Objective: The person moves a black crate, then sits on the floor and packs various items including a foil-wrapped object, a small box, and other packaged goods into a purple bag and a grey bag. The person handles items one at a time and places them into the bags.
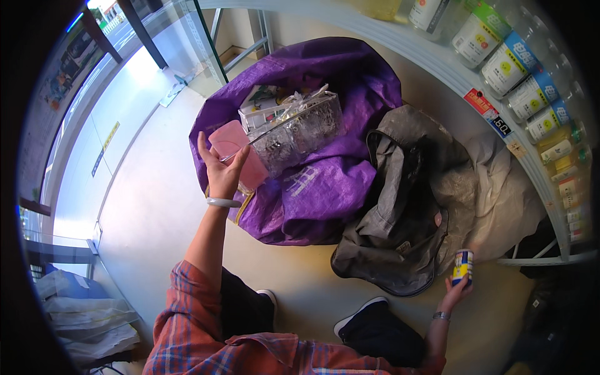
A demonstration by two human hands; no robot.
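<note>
My left hand reaches over the mouth of a large purple woven bag, thumb and fingers spread at a pink plastic container. A thin rod or rim runs from this palm along a clear compartmented box, which holds small shiny pieces. Whether the fingers grip the container or the rod is unclear. Behind the box sits a white basket with clear wrapping over it. Out to the right, my right hand holds a small can with a white, blue and yellow label.
A crumpled grey fabric cover lies against the bag's right side. Bottled drinks line a curved-looking white shelf at the upper right. Upper left stands a glass panel. Wrapped goods are at lower left.
</note>
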